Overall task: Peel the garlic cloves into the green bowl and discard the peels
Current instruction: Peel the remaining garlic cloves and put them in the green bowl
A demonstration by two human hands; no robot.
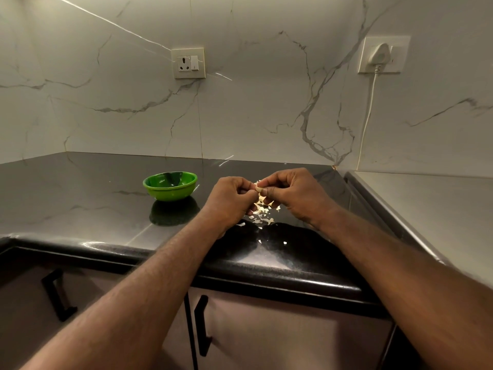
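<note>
Left hand (232, 194) and right hand (296, 193) meet over dark bench (80, 188), both pinching one garlic clove (258, 188) between them. Peel scraps (262, 212) lie just beneath. Green bowl (170, 186) sits left, slightly farther; left hand nearer it.

Black countertop (80, 198) — marble wall (266, 89), two sockets, cabinet handles.

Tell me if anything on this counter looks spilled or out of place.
Garlic peels lie scattered loose on the black counter under the left hand and right hand, which pinch a garlic clove; a few flecks lie nearer the front edge. The green bowl stands upright, apart.
</note>
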